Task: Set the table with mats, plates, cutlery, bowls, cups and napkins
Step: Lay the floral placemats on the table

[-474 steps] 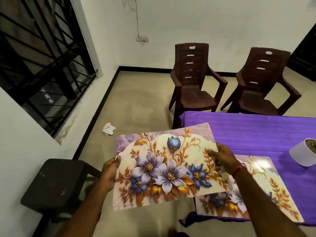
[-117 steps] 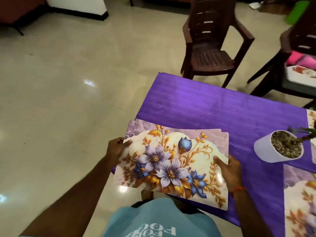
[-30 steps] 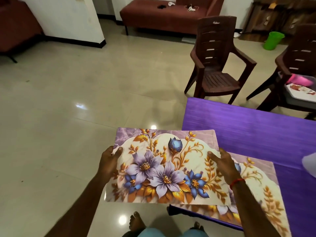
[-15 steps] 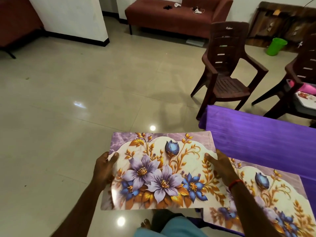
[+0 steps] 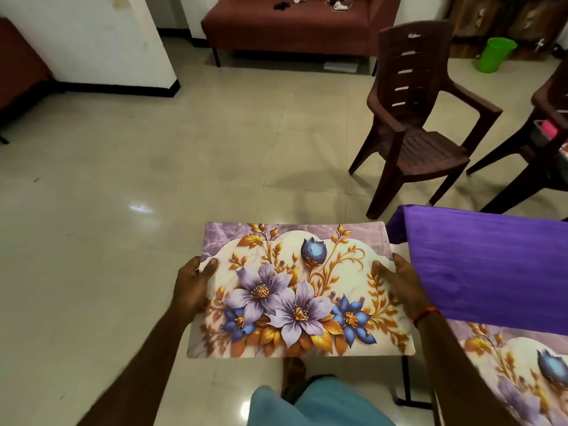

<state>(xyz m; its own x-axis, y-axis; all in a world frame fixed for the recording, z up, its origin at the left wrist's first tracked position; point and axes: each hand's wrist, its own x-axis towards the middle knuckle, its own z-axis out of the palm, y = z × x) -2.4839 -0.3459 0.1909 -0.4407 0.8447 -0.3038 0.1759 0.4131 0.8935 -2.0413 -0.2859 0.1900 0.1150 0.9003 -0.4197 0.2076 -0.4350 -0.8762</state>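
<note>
Left hand (image 5: 192, 287): clamped on the left short edge of a rectangular glossy placemat (image 5: 295, 290) printed with lilac and blue flowers, gold leaves and a mauve marble border. Thumb on the printed face, fingers underneath, out of sight.
Right hand (image 5: 399, 284): clamped on the opposite short edge in the same way, thumb on top. Thin red thread band (image 5: 425, 313) round that wrist.
Placemat held flat and roughly level in the air over the floor, not on the table; right edge just beside the table's corner.

At 3 o'clock of the held mat: table under a purple cloth (image 5: 491, 272) with fine streaks in the weave, one cloth corner drooping over the edge.
At 4 o'clock, flat on that cloth: second placemat of the same floral print (image 5: 507, 364), partly behind the right forearm and cut by the frame.
At 5 o'clock: thin black table leg (image 5: 405, 382).
At 6 o'clock: pale blue garment (image 5: 316, 404); bare foot (image 5: 293, 368) on glossy beige floor tiles (image 5: 123, 195) with bright light reflections.
At 1 o'clock: dark brown moulded plastic armchair (image 5: 421, 118), slatted back and seat; pale sticker (image 5: 413, 35) on the top rail, print too small to read.
At 2 o'clock: second brown chair (image 5: 538, 155), mostly out of frame, something pink on its seat.
At 12 o'clock, far: maroon upholstered bench (image 5: 292, 23) on thin dark legs, with small white and black items on top, not identifiable.
Far, at 1 o'clock: bright green plastic bucket (image 5: 495, 53).
</note>
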